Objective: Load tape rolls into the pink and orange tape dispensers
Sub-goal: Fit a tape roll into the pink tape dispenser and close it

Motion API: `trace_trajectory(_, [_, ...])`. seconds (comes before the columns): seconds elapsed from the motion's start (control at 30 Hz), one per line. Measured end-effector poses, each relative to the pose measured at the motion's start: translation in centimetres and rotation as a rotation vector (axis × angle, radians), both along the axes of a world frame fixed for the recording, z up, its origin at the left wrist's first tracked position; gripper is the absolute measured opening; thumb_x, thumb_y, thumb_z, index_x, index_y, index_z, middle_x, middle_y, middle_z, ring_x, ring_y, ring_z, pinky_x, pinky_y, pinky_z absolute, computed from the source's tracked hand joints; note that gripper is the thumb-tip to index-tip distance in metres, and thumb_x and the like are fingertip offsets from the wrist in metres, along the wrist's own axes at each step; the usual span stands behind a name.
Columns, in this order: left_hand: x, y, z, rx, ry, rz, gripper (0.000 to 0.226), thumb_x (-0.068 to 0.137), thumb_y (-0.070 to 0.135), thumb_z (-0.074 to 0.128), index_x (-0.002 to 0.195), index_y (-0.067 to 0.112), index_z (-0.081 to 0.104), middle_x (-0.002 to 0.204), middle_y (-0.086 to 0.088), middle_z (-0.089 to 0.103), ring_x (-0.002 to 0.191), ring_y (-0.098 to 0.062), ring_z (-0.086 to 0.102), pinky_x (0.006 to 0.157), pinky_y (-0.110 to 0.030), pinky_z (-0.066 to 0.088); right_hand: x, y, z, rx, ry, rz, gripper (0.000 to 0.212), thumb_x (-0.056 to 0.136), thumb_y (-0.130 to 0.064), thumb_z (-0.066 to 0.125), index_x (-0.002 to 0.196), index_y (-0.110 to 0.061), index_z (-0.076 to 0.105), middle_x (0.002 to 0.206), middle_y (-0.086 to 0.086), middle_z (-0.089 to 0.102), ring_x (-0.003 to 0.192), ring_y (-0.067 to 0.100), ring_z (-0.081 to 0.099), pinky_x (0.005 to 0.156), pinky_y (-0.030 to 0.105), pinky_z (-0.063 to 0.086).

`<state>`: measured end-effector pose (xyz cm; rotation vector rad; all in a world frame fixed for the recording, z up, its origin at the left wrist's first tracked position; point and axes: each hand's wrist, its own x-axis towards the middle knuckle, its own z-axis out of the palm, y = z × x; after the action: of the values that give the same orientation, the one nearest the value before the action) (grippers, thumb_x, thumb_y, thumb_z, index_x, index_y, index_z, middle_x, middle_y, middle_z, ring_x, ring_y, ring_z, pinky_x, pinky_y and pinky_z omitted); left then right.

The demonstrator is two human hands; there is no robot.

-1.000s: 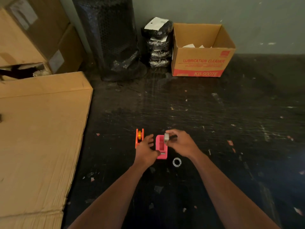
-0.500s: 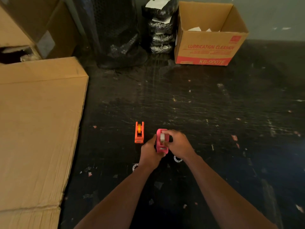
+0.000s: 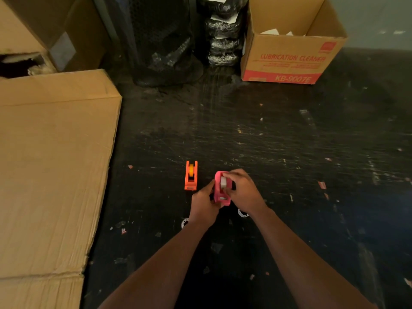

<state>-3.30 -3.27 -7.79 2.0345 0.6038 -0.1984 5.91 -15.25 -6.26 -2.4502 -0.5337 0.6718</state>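
Near the middle of the scuffed black floor (image 3: 278,141), my left hand (image 3: 204,205) grips the blocky pink plastic dispenser (image 3: 219,195); my right hand (image 3: 242,190) pinches a pale round tape roll (image 3: 223,182) in its slot, with the orange dispenser (image 3: 191,176) just left.

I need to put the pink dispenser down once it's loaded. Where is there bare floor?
Bare floor lies between the hands and the printed box, and right of the right hand. Crowded: orange dispenser and two white rings by the hands.
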Motion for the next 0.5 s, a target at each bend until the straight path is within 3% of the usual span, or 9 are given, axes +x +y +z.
trace_trajectory(0.1, [0.1,0.1,0.1,-0.02,-0.013,-0.003,0.065,0.09,0.007,0.076,0.149,0.019,0.051,0.131,0.003,0.071,0.109,0.005,0.056,0.107,-0.024,0.049,0.0,0.0,0.1,0.0,0.002,0.005,0.047,0.098,-0.024,0.068,0.145,-0.02,0.06,0.141,-0.001,0.051,0.131,0.016,0.052,0.114,0.034,0.043])
trace_trajectory(0.2, [0.1,0.2,0.3,-0.005,-0.001,-0.007,0.065,0.092,0.002,0.07,0.151,0.015,0.048,0.132,0.0,0.07,0.108,0.008,0.054,0.104,-0.018,0.046,0.2,-0.3,0.3,-0.016,-0.007,0.01,0.051,0.099,-0.02,0.066,0.149,-0.017,0.056,0.147,0.002,0.051,0.136,0.018,0.052,0.118,0.037,0.042])
trace_trajectory(0.33, [0.2,0.2,0.2,-0.02,-0.055,0.046,0.055,0.09,-0.006,0.066,0.141,0.014,0.06,0.108,0.017,0.065,0.083,0.026,0.056,0.074,0.003,0.044,0.4,-1.0,0.3,-0.014,-0.031,0.019,0.044,0.102,-0.012,0.059,0.146,-0.012,0.059,0.145,0.009,0.056,0.135,0.024,0.055,0.117,0.038,0.043])
trace_trajectory(0.5, [1.1,-0.2,0.7,0.034,-0.097,0.111,0.03,0.094,0.014,0.071,0.124,0.019,0.072,0.111,0.014,0.072,0.087,0.012,0.061,0.077,-0.006,0.049,-0.1,-0.9,0.2,0.0,-0.012,0.018,0.039,0.103,-0.012,0.057,0.142,-0.016,0.061,0.135,0.01,0.06,0.124,0.024,0.06,0.105,0.029,0.043])
